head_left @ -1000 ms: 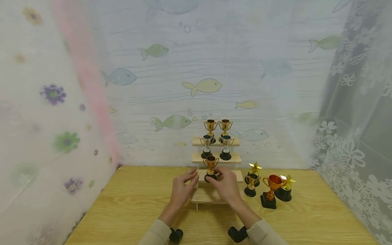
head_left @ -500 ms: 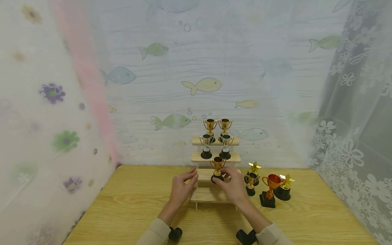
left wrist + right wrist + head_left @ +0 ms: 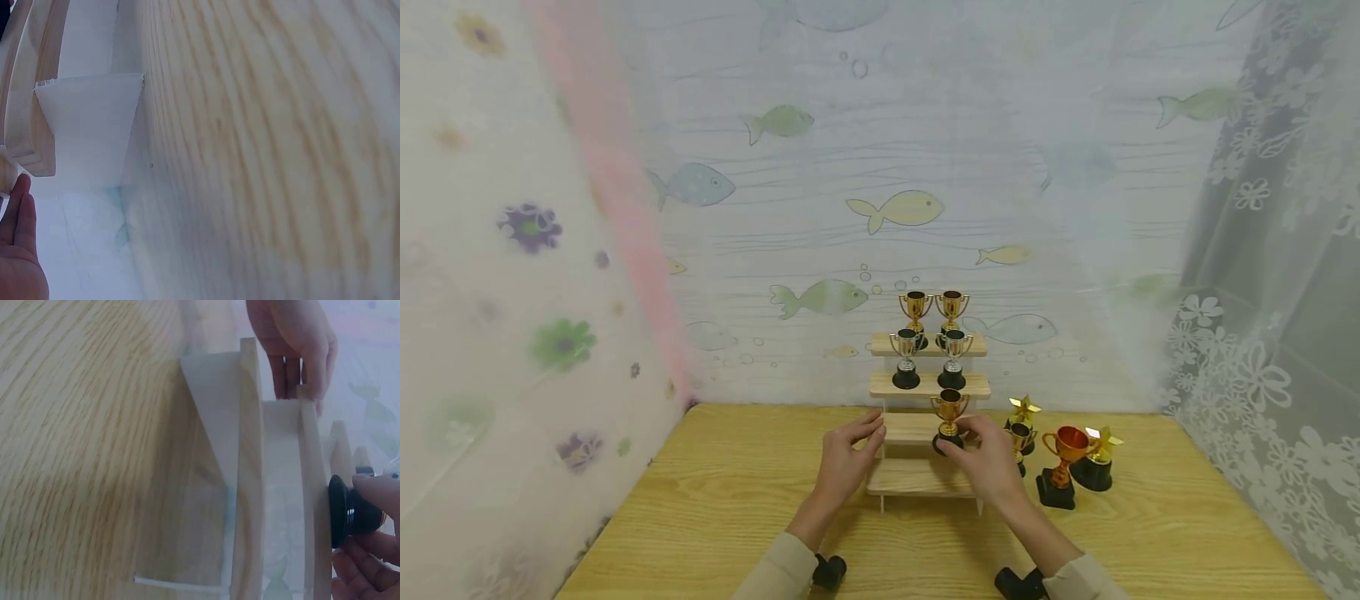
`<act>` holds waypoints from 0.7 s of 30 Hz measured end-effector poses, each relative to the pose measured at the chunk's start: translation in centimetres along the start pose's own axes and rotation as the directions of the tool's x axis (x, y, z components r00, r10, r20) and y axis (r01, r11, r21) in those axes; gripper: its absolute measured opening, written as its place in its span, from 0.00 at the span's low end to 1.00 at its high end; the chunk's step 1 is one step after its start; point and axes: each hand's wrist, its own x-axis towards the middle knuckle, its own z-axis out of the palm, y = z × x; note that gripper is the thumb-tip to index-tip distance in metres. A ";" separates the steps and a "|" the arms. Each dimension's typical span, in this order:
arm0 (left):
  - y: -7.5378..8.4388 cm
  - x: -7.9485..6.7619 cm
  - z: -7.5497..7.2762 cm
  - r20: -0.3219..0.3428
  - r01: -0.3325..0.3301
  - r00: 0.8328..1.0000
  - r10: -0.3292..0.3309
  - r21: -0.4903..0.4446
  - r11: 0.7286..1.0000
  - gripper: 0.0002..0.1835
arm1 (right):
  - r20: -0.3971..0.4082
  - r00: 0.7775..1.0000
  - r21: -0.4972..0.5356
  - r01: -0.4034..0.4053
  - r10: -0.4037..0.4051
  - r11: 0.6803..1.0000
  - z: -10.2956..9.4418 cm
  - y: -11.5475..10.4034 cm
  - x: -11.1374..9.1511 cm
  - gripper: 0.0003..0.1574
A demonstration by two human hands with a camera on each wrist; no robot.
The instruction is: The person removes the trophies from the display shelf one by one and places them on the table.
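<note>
My right hand (image 3: pixel 992 458) pinches the black base of a small bronze-coloured trophy cup (image 3: pixel 951 408). The trophy stands upright at the right part of the second-lowest step of a wooden tiered stand (image 3: pixel 917 477); in the right wrist view its black base (image 3: pixel 340 509) meets the board. My left hand (image 3: pixel 844 454) touches the left end of that same step, its fingers (image 3: pixel 24 225) straight in the left wrist view. Two silver trophies (image 3: pixel 907 358) stand one step higher. Two gold trophies (image 3: pixel 915 310) are on the top step, their bases partly hidden.
Right of the stand are a small gold cup (image 3: pixel 1019 437), partly behind my right hand, an orange-red cup (image 3: pixel 1067 450) on a square base, and two star trophies (image 3: pixel 1097 462). Behind the wooden table (image 3: pixel 737 483) hangs a fish-print curtain (image 3: pixel 820 250).
My right hand has moved the bronze trophy from the middle of the second-lowest step toward its right end. My left hand has stayed at the left end of that step.
</note>
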 end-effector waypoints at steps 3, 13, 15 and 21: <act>0.0 0.0 0.0 0.002 -0.005 1.000 0.005 0.012 1.000 0.15 | -0.008 1.000 0.000 0.001 -0.001 1.000 -0.2 0.3 -0.1 0.20; -0.3 0.0 0.0 0.004 -0.006 1.000 0.005 0.010 1.000 0.14 | -0.014 1.000 -0.033 0.025 -0.025 0.999 -1.6 0.8 -1.0 0.20; -0.3 0.1 0.1 0.002 -0.006 1.000 0.006 0.013 1.000 0.14 | -0.009 1.000 -0.050 0.012 -0.013 0.999 -2.0 0.8 -1.1 0.21; -0.2 0.1 0.0 -0.002 -0.009 1.000 0.009 0.012 1.000 0.14 | -0.005 1.000 -0.073 0.001 -0.001 0.997 -2.9 0.9 -1.5 0.21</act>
